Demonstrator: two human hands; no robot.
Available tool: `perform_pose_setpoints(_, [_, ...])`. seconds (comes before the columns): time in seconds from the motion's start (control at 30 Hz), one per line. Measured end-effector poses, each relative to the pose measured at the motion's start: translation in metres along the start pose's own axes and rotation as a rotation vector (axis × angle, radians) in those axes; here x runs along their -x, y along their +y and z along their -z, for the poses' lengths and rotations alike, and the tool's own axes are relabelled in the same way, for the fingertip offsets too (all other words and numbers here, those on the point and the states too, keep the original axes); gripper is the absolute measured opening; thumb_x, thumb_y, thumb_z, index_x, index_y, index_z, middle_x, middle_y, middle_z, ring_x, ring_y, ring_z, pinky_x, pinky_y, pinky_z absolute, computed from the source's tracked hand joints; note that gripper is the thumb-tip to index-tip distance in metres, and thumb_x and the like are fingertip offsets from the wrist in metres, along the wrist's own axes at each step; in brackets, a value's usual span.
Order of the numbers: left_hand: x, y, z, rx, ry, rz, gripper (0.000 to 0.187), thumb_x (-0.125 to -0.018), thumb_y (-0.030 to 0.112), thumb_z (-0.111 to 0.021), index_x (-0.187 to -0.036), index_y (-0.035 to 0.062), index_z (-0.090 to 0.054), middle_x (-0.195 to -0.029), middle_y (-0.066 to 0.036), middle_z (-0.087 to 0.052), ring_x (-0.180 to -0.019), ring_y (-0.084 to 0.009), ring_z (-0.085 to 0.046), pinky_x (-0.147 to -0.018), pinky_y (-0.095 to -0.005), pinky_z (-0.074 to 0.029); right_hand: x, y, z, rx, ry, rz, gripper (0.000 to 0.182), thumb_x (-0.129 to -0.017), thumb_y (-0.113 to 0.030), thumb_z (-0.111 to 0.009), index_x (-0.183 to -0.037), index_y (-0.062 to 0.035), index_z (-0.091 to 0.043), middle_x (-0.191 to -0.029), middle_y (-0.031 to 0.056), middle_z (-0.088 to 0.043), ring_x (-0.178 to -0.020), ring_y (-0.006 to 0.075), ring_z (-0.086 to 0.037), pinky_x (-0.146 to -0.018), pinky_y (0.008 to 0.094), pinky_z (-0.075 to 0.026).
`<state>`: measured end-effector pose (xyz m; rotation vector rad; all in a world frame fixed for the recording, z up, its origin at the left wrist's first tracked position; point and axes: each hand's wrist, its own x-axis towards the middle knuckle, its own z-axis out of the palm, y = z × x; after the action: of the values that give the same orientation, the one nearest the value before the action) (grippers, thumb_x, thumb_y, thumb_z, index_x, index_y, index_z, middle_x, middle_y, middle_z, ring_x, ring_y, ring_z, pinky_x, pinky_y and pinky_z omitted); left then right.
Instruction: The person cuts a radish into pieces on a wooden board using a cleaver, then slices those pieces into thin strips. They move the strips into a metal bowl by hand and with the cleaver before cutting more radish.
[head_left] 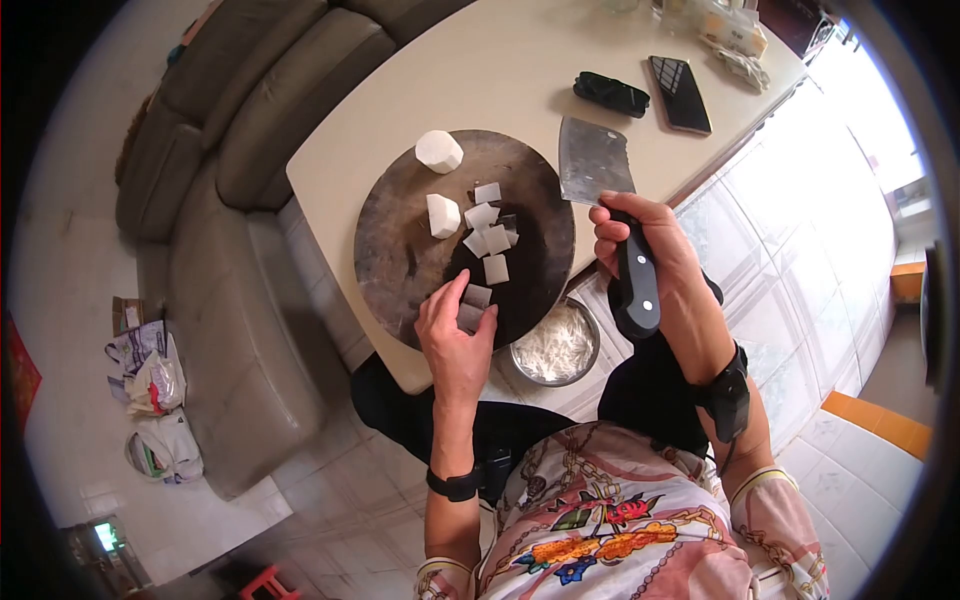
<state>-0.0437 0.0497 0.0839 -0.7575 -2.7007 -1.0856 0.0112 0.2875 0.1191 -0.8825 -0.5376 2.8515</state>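
Left of centre, left hand (455, 335) closed on a few white slices (474, 305) at the near edge of the round chopping board (400, 250), lifted apart from the cut pile (490, 235) and two uncut chunks (442, 180) further up. Below the board's edge, a steel bowl (558, 348) of shreds, set within easy reach. Right of centre, right hand (640, 245) clenched round the cleaver (600, 175) handle, blade held off the board, clear of the fingers.
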Motion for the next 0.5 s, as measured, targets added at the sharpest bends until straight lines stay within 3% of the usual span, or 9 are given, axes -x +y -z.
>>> perform_pose_setpoints(0.33, [0.001,0.001,-0.004,0.009,0.041,0.037,0.046,-0.071,0.004,-0.077,-0.115,0.0014,-0.064,-0.103,-0.013,-0.067,-0.098,-0.0289,-0.061,-0.088,-0.0392,-0.047,0.002,-0.003,-0.001,-0.006,-0.027,0.004,0.008,-0.091,-0.009,-0.056,-0.089,-0.0014,-0.053,-0.075,0.0074,-0.060,-0.053,0.0078,-0.049,-0.051,0.0244,-0.047])
perform_pose_setpoints(0.5, [-0.019,0.018,-0.014,-0.119,0.039,-0.097,0.043,-0.071,0.004,-0.076,-0.113,0.0031,-0.065,-0.102,-0.012,-0.068,-0.101,-0.0282,-0.060,-0.088,-0.0405,-0.046,0.002,-0.004,0.000,-0.002,-0.016,0.006,0.009,-0.092,-0.009,-0.055,-0.090,-0.0011,-0.053,-0.075,0.0073,-0.059,-0.053,0.0085,-0.050,-0.051,0.0250,-0.047])
